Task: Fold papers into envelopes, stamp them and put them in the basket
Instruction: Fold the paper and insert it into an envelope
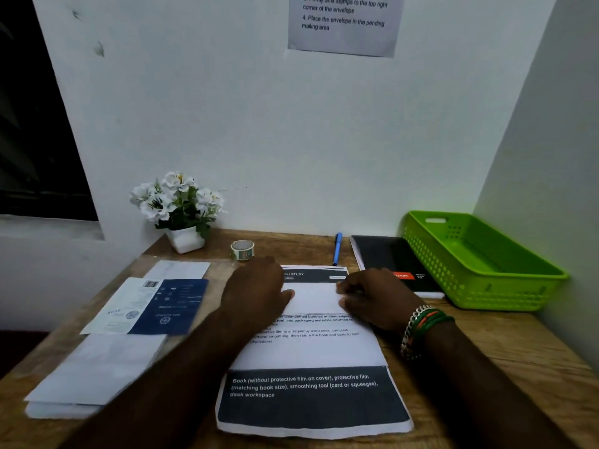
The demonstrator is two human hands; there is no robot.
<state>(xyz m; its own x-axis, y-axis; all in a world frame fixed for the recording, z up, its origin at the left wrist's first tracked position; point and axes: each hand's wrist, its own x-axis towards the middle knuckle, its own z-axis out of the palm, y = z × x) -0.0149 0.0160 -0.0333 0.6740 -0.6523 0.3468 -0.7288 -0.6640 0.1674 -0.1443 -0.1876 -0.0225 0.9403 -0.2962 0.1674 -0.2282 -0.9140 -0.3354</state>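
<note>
1. A dim corner: white painted walls, a dark window at the left, and a wooden desk (505,345) with a visible grain.
2. On the far wall hangs a printed notice (343,24); it reads "3. Firmly affix stamps to the top right corner of the envelope" and "4. Place the envelope in the pending mailing area".
3. A printed sheet of paper (311,351) lies flat in the middle of the desk, its far part folded toward the near side. Its dark near band reads "Book (without protective film on cover), protective film (matching book size), smoothing tool (card or squeegee), desk workspace".
4. A bright green plastic basket (486,280), rectangular with perforated walls, sits at the far right.
5. White envelopes (94,374) are stacked at the near left, with a blue-and-white leaflet (152,306) lying just beyond them.
6. A black notebook (389,260) with a red label lies beside the basket.
7. White artificial flowers (178,202) stand in a white pot at the far left.
8. The left hand (256,286) presses on the folded flap, fingers loosely bent and gripping nothing.
9. The right hand (376,296), with beaded bracelets at the wrist, pinches the flap's right edge.
10. A blue pen (337,249) lies at the far edge.
11. A small roll of stamps (242,250) stands left of the pen.
</note>
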